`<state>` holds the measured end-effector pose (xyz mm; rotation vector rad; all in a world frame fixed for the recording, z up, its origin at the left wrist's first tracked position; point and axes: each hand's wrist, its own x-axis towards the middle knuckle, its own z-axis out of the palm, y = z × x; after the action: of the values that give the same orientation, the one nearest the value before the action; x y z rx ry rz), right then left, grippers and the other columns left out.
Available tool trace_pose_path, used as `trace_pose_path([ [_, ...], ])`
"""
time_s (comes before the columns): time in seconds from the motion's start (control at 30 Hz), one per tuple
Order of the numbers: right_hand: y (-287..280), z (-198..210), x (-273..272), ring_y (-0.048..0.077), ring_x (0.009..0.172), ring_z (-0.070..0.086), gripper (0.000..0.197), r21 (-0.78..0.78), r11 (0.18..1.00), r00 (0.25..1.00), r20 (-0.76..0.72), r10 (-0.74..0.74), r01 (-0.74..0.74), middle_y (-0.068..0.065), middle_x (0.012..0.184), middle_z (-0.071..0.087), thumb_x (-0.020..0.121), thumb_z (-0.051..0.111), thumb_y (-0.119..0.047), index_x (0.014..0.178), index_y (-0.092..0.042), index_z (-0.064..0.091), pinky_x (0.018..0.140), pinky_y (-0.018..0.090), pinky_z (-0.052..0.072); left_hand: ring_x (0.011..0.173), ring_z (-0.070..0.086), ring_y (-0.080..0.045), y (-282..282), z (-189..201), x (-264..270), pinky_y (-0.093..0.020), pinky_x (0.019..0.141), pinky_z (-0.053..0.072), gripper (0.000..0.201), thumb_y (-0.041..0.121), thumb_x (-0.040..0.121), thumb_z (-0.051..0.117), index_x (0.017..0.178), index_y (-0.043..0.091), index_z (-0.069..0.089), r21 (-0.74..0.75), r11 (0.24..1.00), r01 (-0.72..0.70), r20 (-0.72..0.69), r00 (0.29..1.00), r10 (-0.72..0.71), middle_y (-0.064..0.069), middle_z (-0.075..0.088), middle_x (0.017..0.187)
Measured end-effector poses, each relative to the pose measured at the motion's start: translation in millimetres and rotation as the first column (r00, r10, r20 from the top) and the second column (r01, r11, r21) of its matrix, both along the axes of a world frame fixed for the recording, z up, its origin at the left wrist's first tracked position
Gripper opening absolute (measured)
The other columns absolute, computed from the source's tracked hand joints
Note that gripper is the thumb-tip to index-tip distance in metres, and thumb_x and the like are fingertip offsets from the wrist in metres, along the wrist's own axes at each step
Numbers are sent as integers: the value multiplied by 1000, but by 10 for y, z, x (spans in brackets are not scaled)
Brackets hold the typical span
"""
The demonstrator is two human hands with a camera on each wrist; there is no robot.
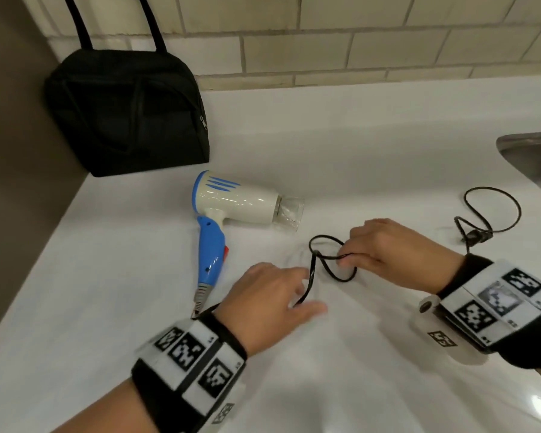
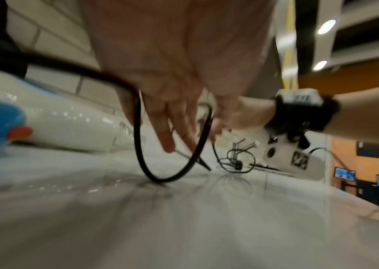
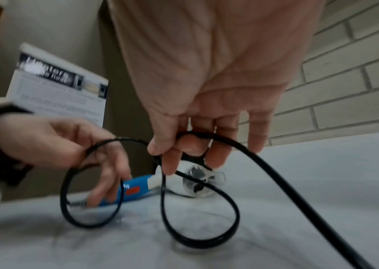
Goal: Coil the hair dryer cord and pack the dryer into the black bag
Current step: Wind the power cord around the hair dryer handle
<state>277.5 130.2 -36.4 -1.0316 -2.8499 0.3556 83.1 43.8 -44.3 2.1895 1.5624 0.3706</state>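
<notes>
A white and blue hair dryer (image 1: 231, 201) lies on its side on the white counter (image 1: 107, 276), nozzle to the right. Behind it, in the corner, stands the black bag (image 1: 128, 110), zipped. The black cord (image 1: 328, 264) runs from the dryer's handle under my left hand (image 1: 306, 289), which holds it between thumb and fingers. My right hand (image 1: 347, 254) pinches a couple of small loops of cord (image 3: 237, 218) that hang down to the counter. The rest of the cord trails right to the plug (image 1: 478, 235), which lies in a loose ring.
A steel sink (image 1: 534, 157) is set into the counter at the far right. A tiled wall (image 1: 325, 42) runs along the back and a brown wall (image 1: 13, 151) closes the left side. A printed sign (image 3: 57, 94) hangs on that left wall.
</notes>
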Motion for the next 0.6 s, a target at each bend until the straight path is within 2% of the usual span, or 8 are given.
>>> trace_pose_path([
  [0.1, 18, 48, 37, -8, 69, 49, 43, -198, 980, 975, -217, -53, 9, -22, 60, 53, 76, 37, -57, 86, -29, 68, 68, 10, 35, 68, 59, -13, 128, -10, -33, -18, 72, 44, 16, 32, 91, 42, 79, 28, 52, -105, 977, -186, 278, 938, 208, 9, 63, 65],
  [0.2, 0, 44, 222, -10, 71, 44, 47, -242, 970, 975, -220, -22, -33, -24, 58, 49, 74, 31, -73, 90, -40, 62, 77, 7, 29, 48, 57, -16, 211, 58, -168, -25, 57, 47, 26, 20, 92, 42, 70, 27, 55, -248, 906, -344, 549, 720, 424, 7, 59, 45],
  [0.27, -34, 25, 384, -10, 76, 38, 46, -190, 982, 995, 95, 15, 3, -24, 66, 43, 74, 31, -74, 88, -43, 62, 93, 11, 19, 40, 56, -14, 242, 127, -268, -21, 50, 44, 27, 18, 93, 40, 72, 25, 56, -260, 875, -409, 639, 606, 474, 6, 60, 41],
  [0.33, -57, 6, 555, -8, 91, 39, 34, -22, 999, 853, 522, -15, 32, -24, 82, 50, 83, 35, -59, 96, -41, 61, 107, 25, 10, 37, 56, -11, 248, 206, -362, -18, 46, 44, 26, 18, 94, 39, 75, 19, 56, -253, 856, -450, 708, 517, 481, 5, 61, 41],
  [0.4, -19, 58, 682, 4, 103, 52, 31, 218, 971, 694, 684, -224, 98, -19, 100, 62, 90, 31, -46, 103, -37, 58, 106, 29, 19, 37, 56, -8, 227, 267, -442, -14, 47, 46, 26, 17, 94, 37, 76, 16, 55, -240, 850, -468, 758, 456, 465, 4, 61, 41],
  [0.47, 89, 122, 808, 18, 89, 63, 27, 347, 847, 649, 545, -531, 402, -6, 93, 69, 93, 30, -35, 99, -28, 56, 90, 31, 40, 40, 58, -8, 184, 282, -510, -13, 50, 48, 27, 17, 95, 36, 76, 17, 55, -202, 857, -473, 771, 463, 437, 3, 62, 43],
  [0.53, 274, 155, 932, 25, 60, 66, 20, -46, 616, 617, 105, -780, 786, 7, 76, 69, 92, 35, -24, 87, -18, 53, 65, 33, 51, 43, 59, -10, 130, 267, -540, -15, 52, 49, 27, 16, 94, 36, 76, 18, 55, -192, 868, -458, 760, 490, 427, 3, 63, 45],
  [0.6, 419, 149, 1025, 22, 38, 61, 20, -517, 465, 341, -321, -884, 719, 17, 73, 65, 92, 35, -18, 76, -17, 48, 46, 30, 52, 40, 56, -11, 60, 244, -500, -17, 50, 47, 26, 14, 93, 38, 75, 17, 56, -211, 890, -405, 734, 536, 418, 1, 62, 45],
])
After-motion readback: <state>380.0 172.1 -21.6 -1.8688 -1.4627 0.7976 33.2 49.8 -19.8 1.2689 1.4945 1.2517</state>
